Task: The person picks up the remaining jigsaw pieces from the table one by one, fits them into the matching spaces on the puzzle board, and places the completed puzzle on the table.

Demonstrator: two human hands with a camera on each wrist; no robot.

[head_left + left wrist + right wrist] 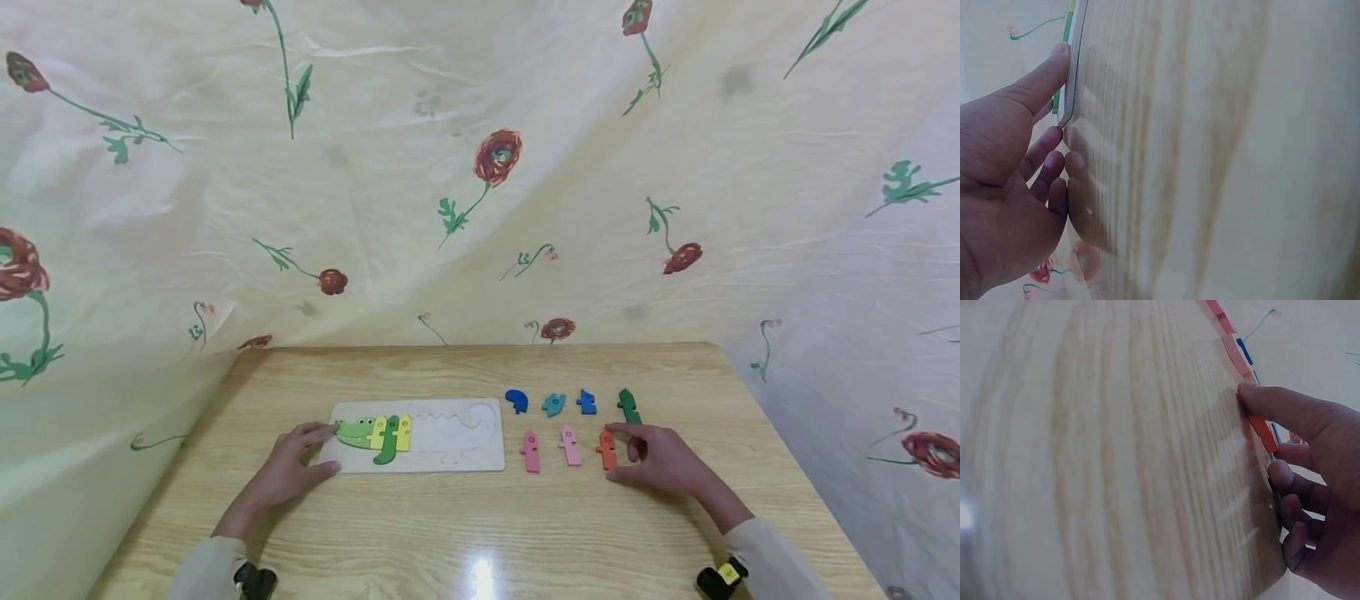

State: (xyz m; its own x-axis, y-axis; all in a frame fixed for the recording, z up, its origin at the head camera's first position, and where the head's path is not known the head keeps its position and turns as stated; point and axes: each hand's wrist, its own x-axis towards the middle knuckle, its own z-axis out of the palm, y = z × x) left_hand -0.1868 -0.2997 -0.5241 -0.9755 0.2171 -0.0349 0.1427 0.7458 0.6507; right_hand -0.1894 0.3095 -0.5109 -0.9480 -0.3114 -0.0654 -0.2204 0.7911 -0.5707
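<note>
A pale puzzle board (457,460) lies flat on the table, with a crocodile outline drawn on it. Its left part holds a light green crocodile head (354,432), two yellow pieces (403,433) and a green leg piece (387,442). At the board's left end my left hand (288,462) grips it, thumb by the near corner and index finger on the snout side. On the right, my right hand (663,458) pinches an orange-red puzzle piece (1262,432) between thumb and index finger. The other right fingers are curled, close to the tabletop.
Two pink pieces (531,451) lie left of the orange-red one. Behind them is a row with a dark blue piece (517,401), a teal piece (554,405), a blue piece (587,402) and a dark green piece (628,406). A flowered cloth (390,208) surrounds the table (420,533).
</note>
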